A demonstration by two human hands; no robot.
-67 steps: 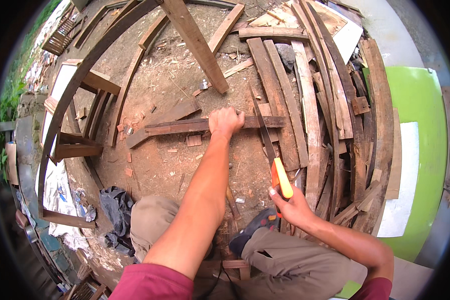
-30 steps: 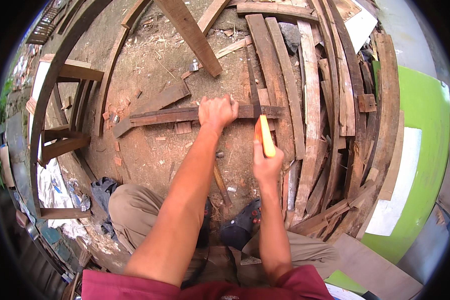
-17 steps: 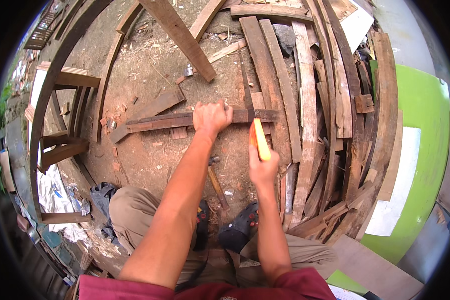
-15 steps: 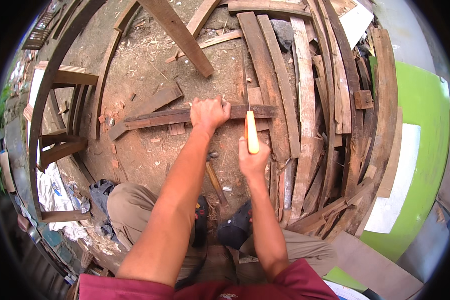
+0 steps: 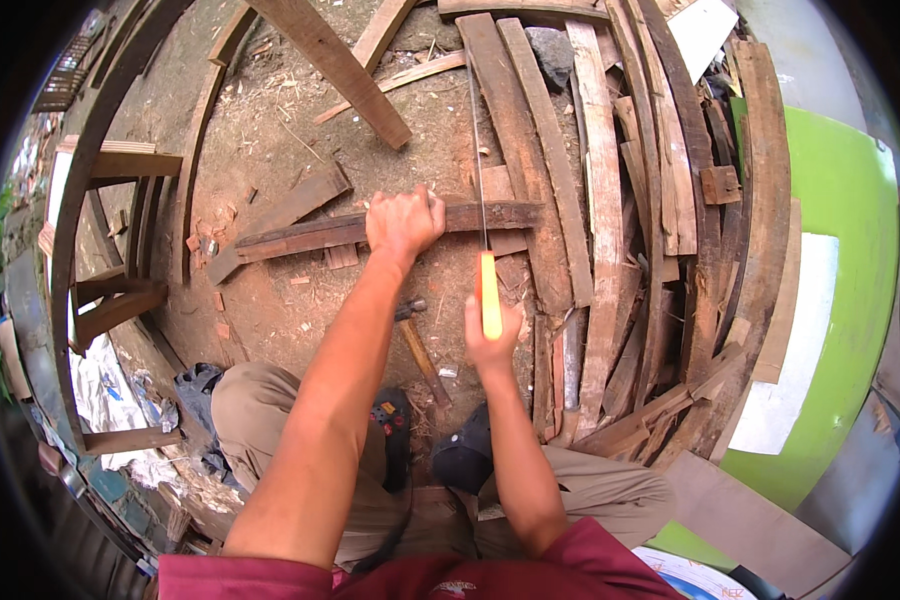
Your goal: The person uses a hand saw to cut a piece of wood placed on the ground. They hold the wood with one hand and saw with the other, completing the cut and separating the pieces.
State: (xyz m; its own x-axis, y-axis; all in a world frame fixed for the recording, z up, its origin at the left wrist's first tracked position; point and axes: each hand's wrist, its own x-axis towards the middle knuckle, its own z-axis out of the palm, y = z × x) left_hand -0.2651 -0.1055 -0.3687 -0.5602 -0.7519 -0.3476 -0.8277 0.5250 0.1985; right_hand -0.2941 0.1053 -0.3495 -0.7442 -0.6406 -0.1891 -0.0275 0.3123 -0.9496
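A dark, weathered wooden beam [image 5: 305, 238] lies crosswise on the ground ahead of me, its right end resting near the planks. My left hand [image 5: 403, 222] is closed over the middle of it, pressing from above. In my right hand [image 5: 494, 330] is the yellow handle of a handsaw [image 5: 479, 170]. The long thin blade points away from me and crosses the beam close to its right end. Whether the teeth have cut into the wood cannot be made out. Small wood scraps lie beneath the beam, and another board [image 5: 290, 210] sits just behind its left part.
A hammer [image 5: 422, 350] lies between my feet and the beam. Long planks [image 5: 600, 200] are heaped on the right, beside a green panel [image 5: 830, 190]. A wooden frame [image 5: 130, 300] stands at the left. Another timber [image 5: 345, 75] slants down from the top. A grey stone [image 5: 550, 58] rests among the planks.
My right hand has drawn the saw back toward me, so the handle sits farther from the beam. My left hand stays on the beam. The whole view has shifted slightly.
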